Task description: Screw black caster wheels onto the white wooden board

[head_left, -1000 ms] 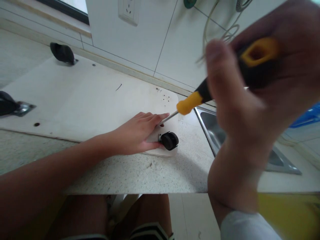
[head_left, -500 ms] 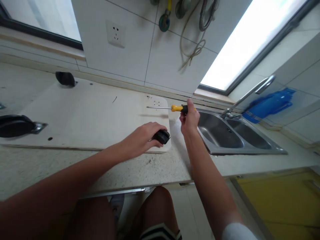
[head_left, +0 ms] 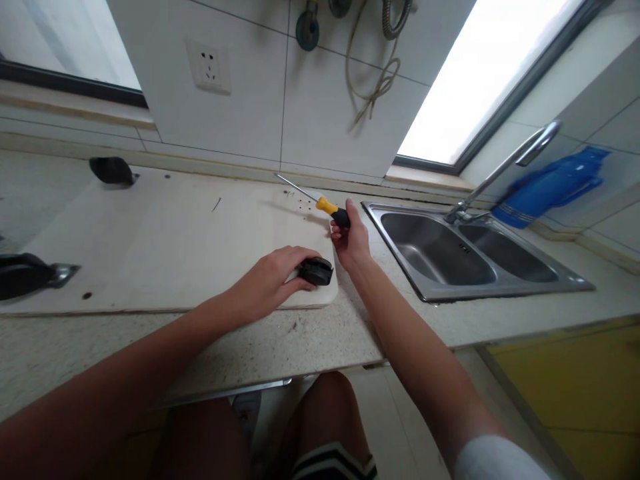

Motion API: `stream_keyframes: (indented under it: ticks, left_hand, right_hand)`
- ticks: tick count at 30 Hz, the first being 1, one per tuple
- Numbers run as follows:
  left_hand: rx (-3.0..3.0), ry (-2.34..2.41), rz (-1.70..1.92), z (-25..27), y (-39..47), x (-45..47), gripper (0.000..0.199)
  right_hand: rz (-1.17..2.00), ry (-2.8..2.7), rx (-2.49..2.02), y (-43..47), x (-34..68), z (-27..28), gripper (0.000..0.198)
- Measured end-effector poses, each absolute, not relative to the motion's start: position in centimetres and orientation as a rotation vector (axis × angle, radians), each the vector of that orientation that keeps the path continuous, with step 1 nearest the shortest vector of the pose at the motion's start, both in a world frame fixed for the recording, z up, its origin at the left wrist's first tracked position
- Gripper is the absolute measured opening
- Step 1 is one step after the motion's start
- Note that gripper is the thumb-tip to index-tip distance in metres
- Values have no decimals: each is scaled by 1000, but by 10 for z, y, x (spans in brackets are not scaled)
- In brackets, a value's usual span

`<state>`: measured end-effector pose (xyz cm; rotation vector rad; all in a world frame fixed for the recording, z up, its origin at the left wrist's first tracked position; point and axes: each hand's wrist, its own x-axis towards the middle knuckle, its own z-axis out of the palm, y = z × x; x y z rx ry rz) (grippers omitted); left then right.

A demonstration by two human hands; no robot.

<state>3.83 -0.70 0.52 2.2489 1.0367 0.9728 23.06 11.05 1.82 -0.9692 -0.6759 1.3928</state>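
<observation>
A white board (head_left: 175, 233) lies flat on the speckled counter, with several small holes near its right end. My left hand (head_left: 283, 275) wraps around a black caster-like fitting (head_left: 317, 271) at the board's near right corner; the hand hides part of it. My right hand (head_left: 353, 237) grips a screwdriver (head_left: 327, 205) by its yellow and black handle, above the board's right end. The metal shaft points up and left, toward the wall. Two similar black fittings stand on the board's left part, one far (head_left: 111, 171) and one near (head_left: 27, 275).
A double steel sink (head_left: 435, 253) with a tap (head_left: 505, 173) is set in the counter at right, a blue bottle-shaped object (head_left: 550, 190) beyond it. A socket (head_left: 209, 67), a tied cord (head_left: 383, 83) and pipe valves are on the tiled wall. My knees are below the counter edge.
My right hand has moved left toward the board, and the screwdriver has tilted from level to tip-up. My left hand still holds the black fitting. The view has shifted slightly.
</observation>
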Motion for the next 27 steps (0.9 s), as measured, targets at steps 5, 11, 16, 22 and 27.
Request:
stream_keyframes:
  ticks: [5,11,16,22,27]
  left_hand:
    - [2249,1050,945,5,-7,37,31]
    - [2298,1048,914,6,-3,32,50]
    - [2192,1045,908,8,-5,31,48]
    - [2174,1050,934,9,-8,27,48]
    - [2122,1036,907,10,-7,28,49]
  right_hand:
    - [1406,-667,-941,116,231,12,45]
    - [1406,-655,-946,121,232,5,44]
    - [1412,-644,-944,124,232,2,46]
    - [1426,-646,-934,124,232,3,48]
    - [1435,-642,-931,124,232,3,48]
